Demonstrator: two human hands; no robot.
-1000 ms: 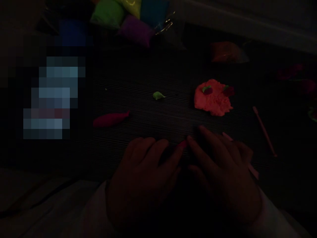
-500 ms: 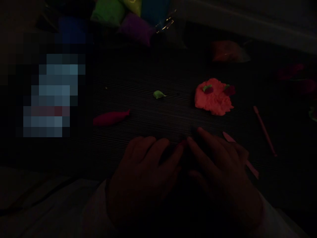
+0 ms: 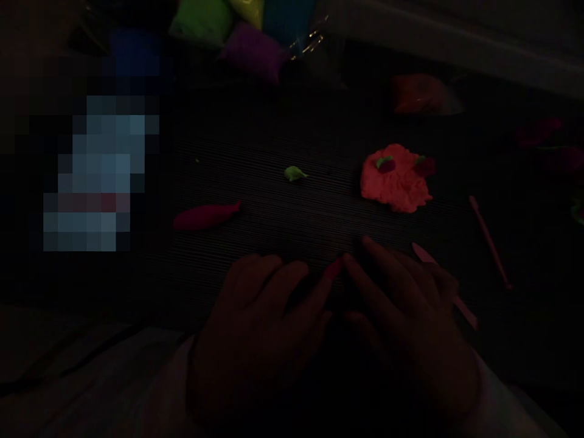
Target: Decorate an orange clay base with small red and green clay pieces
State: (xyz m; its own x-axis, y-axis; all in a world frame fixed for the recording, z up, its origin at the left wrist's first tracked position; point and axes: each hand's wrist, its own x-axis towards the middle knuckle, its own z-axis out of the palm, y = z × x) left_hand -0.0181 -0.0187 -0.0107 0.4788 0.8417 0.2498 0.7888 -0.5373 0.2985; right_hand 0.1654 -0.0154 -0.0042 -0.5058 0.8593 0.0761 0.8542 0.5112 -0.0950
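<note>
In the dim head view, a small piece of pink clay lies between my two index fingertips, low over the dark table. My left hand presses its index finger against the lower left of the piece, its other fingers curled. From the right, the index fingertip of my right hand touches the clay's other end. Both thumbs are mostly in shadow. Under the right hand's outer fingers lies a pink modelling knife, partly covered. A larger magenta clay roll, tapered at one end, rests beyond my left hand.
A flattened coral clay lump carries small green and dark red bits. Near it are a scrap of green clay and a thin pink tool. Bagged clay and an orange packet sit farther back. A pixelated patch covers the left.
My left hand has drawn back slightly to the left, so more of the pink clay piece shows. The right hand has barely shifted. The whole view has moved a little.
</note>
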